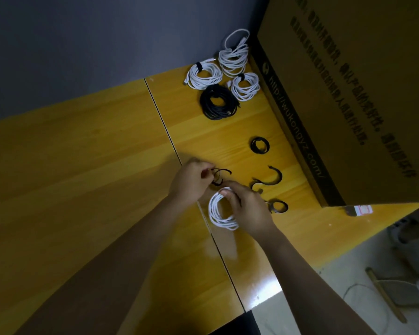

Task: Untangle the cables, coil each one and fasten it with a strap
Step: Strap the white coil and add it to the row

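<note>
Right hand point(248, 209) grips the white coil point(219, 210) at its top, low on the table point(82, 165). Left hand point(191, 182) pinches a black strap point(219, 175). Wrap it snug where the loops bunch, without loosening the right hand's grip.

Plain workroom: wooden table point(82, 165), large printed cardboard box point(348, 93), grey wall point(82, 44).

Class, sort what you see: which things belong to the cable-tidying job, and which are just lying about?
Job: white coil in the right hand; black strap in the left hand; finished coils; spare straps.

Lying about: cardboard box; small label.
</note>
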{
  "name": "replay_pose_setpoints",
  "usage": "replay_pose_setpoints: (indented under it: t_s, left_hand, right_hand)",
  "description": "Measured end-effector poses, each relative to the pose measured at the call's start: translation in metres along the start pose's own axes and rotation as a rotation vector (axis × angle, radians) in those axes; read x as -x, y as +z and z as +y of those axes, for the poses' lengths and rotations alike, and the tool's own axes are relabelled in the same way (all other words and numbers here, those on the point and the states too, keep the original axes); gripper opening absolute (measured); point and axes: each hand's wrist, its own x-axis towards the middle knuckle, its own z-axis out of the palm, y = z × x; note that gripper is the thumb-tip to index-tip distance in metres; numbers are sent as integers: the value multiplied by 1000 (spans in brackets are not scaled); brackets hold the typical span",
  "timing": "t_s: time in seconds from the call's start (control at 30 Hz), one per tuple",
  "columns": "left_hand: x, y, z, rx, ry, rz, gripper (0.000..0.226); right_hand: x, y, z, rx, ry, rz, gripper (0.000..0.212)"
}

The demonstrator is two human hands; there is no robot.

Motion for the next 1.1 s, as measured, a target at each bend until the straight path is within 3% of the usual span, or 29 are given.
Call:
replay_pose_setpoints:
  t_s: [0.2,0.47,0.63,0.83,0.93,1.0,1.1]
  left_hand:
    - [-4,-5,1,0,-31,25,26]
    - [-10,-8,8,67,-43,45,20]
    - [-17,-8,0,15,-106,121,22]
    - [-9,-15,13,-56,-96,134,30]
    - [3,-22,27,88,-82,-37,33]
    - [8,-24,30,176,-76,-148,22]
    - [11,-26,28,328,-124,-113,2]
  right_hand:
    - [-1,-1,3,-83,87,62,35]
    - [-11,9,9,13,23,89,32]
    - [-6,1,11,-1,-2,116,46]
    - [-6,-7,8,53,-118,136,43]
    - [-6,-10,4,96,-202,140,40]
    - [-8,-11,1,153,-271,148,34]
    - [-8,-11,-4,208,-314,133,37]
